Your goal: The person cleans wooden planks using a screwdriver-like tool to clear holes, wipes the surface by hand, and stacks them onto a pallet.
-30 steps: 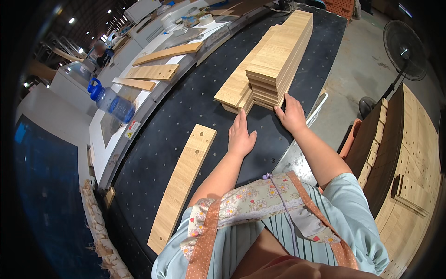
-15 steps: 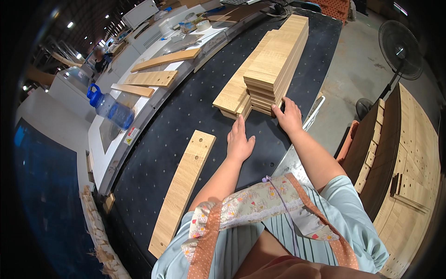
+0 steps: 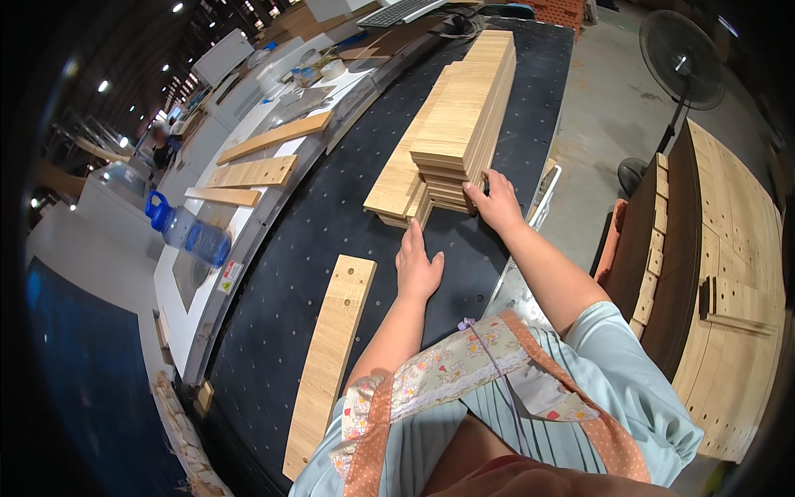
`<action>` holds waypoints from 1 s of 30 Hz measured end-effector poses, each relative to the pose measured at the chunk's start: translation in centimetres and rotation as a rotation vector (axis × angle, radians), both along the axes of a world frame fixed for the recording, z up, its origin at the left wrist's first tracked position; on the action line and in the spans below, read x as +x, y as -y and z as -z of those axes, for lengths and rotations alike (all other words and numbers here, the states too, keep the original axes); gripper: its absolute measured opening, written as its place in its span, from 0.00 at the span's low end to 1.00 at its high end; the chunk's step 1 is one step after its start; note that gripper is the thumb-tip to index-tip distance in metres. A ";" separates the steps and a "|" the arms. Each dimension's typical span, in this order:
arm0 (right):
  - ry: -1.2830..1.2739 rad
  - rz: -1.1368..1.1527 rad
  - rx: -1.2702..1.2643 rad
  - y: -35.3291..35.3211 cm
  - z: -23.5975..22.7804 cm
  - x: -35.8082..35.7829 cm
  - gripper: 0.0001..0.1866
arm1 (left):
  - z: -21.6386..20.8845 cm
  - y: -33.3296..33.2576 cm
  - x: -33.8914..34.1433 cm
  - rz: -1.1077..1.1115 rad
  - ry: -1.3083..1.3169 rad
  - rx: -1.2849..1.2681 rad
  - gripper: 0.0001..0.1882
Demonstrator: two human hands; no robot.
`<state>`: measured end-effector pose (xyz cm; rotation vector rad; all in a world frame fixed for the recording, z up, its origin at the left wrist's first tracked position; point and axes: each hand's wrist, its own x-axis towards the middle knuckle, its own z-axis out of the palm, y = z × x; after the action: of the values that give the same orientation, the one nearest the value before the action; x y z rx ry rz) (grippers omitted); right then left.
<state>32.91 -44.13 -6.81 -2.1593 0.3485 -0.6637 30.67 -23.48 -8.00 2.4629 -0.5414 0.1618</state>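
Note:
Two stacks of light wood boards lie side by side on a black table with small dots. The taller stack [image 3: 464,108] is on the right, and the lower stack [image 3: 396,186] sits against its left side. My left hand [image 3: 418,269] has its fingers stretched out, the tips at the near end of the lower stack. At the near right corner of the taller stack, my right hand [image 3: 497,203] rests with thumb and fingers apart, touching the board edges. A single board [image 3: 331,356] with holes lies left of my left forearm.
A white machine bed [image 3: 186,319] on the left bears several loose wood strips [image 3: 252,171] and a blue water bottle [image 3: 195,236]. To the right stand a black fan [image 3: 681,62] and a large pile of drilled boards [image 3: 733,273]. A keyboard [image 3: 406,12] lies at the far end.
The whole view has shifted slightly, so the stacks sit a little farther left in it. Both hands stay at the near ends of the stacks, nearly unchanged.

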 end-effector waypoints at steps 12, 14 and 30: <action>-0.004 -0.006 -0.024 -0.3 -0.7 -0.4 0.38 | 0.3 0.1 0.0 -0.004 0.023 -0.002 0.45; -0.017 -0.008 -0.044 -0.5 -1.6 -0.9 0.40 | 0.4 0.0 0.0 -0.005 0.031 -0.006 0.45; 0.067 -0.025 -0.015 -0.7 -4.3 -0.8 0.42 | 0.6 0.0 0.3 -0.005 0.051 -0.027 0.44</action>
<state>32.06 -43.48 -2.53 -2.1469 0.2818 -0.7248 30.98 -23.45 -8.64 2.4397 -0.5508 0.2334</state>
